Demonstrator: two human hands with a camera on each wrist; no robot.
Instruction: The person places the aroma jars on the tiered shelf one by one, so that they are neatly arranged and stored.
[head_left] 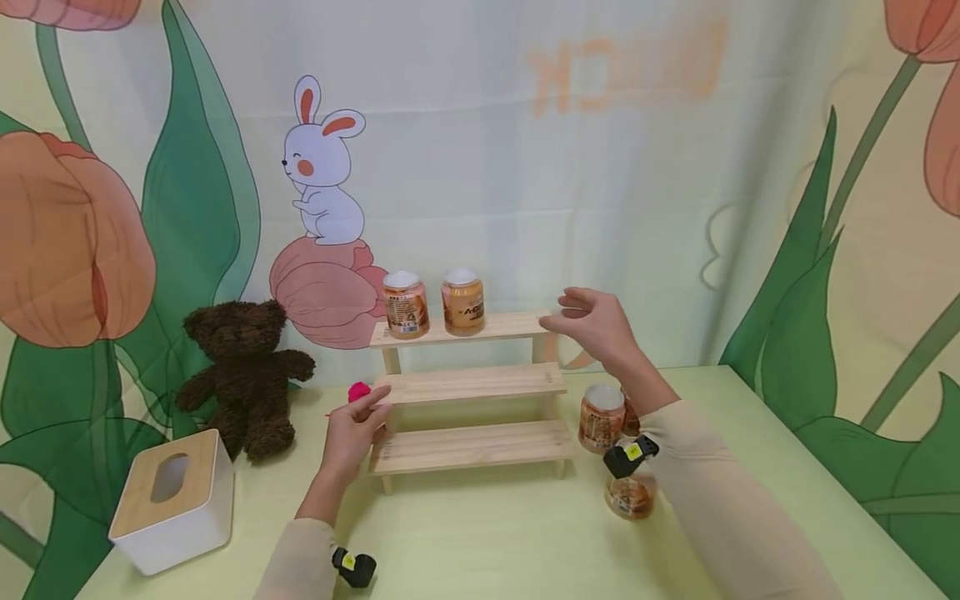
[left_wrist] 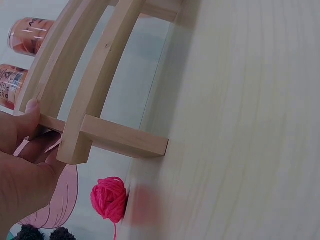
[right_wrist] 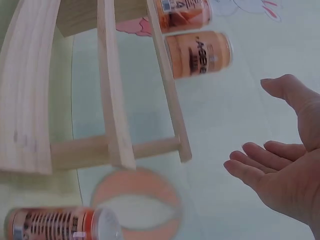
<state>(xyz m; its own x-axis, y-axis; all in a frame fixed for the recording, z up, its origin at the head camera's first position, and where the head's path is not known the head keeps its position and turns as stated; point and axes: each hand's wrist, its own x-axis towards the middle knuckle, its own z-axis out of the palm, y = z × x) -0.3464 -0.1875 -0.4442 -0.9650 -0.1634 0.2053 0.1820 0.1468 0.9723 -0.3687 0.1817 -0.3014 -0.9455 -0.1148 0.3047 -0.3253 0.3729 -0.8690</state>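
A three-tier wooden shelf [head_left: 472, 383] stands mid-table. My left hand [head_left: 366, 410] holds its left end at the middle tier; in the left wrist view the thumb [left_wrist: 31, 113] lies on a slat end of the shelf [left_wrist: 120, 141] and the fingers curl beneath it. A pink yarn ball [head_left: 359, 390] [left_wrist: 109, 198] lies just behind that hand. My right hand [head_left: 576, 312] [right_wrist: 280, 170] hovers empty with spread fingers beside the right end of the top tier. Two orange jars [head_left: 406, 304] [head_left: 462, 302] with white lids stand on the top tier's left half.
Two more orange jars [head_left: 602, 417] [head_left: 628, 493] stand on the table right of the shelf, under my right forearm. A brown teddy bear [head_left: 243, 375] sits at the back left, a white tissue box [head_left: 174, 500] in front of it. A printed curtain hangs behind.
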